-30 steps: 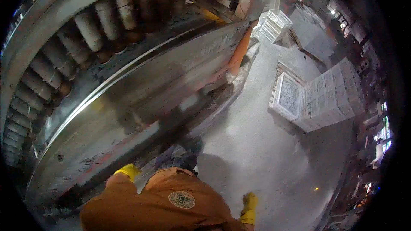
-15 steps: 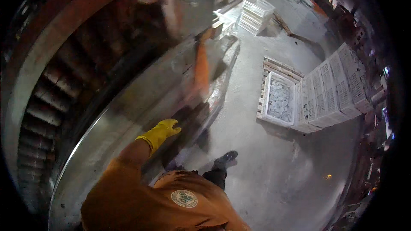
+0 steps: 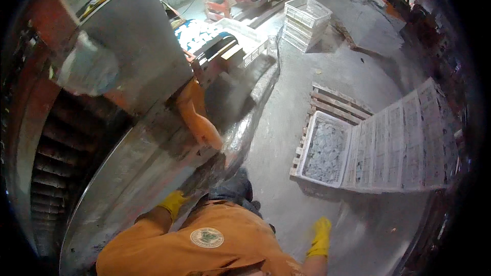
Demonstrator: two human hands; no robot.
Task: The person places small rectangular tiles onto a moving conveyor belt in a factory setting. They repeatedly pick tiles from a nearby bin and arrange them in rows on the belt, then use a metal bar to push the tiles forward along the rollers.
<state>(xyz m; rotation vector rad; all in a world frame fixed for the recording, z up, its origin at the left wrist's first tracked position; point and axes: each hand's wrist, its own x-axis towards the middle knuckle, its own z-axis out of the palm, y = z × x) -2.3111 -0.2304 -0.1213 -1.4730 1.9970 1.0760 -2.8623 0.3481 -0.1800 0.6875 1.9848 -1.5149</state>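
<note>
Both my hands wear yellow gloves, and I see nothing held in either. My left hand (image 3: pixel 174 204) hangs low beside the long metal ledge of a machine (image 3: pixel 138 174), its fingers loosely apart. Out to the right, over the concrete floor, is my right hand (image 3: pixel 320 237). Its fingers point forward, loosely extended and slightly blurred. Nearest to it is a white plastic crate (image 3: pixel 313 178) full of pale, flat pieces, sitting on a wooden pallet (image 3: pixel 338 103) ahead. Neither hand touches the crate.
Tall stacked white crates (image 3: pixel 399 138) stand right of the filled one. Ahead are more stacked crates (image 3: pixel 305 25) and a white basket (image 3: pixel 245 36) below a chute of pale pieces (image 3: pixel 202 35). An orange curved part (image 3: pixel 198 117) juts from the machine. Dark rollers (image 3: pixel 56 174) lie left.
My right hand has come into view at the lower right. My left hand sits lower and closer to my body. The view has shifted, showing the chute and basket more fully.
</note>
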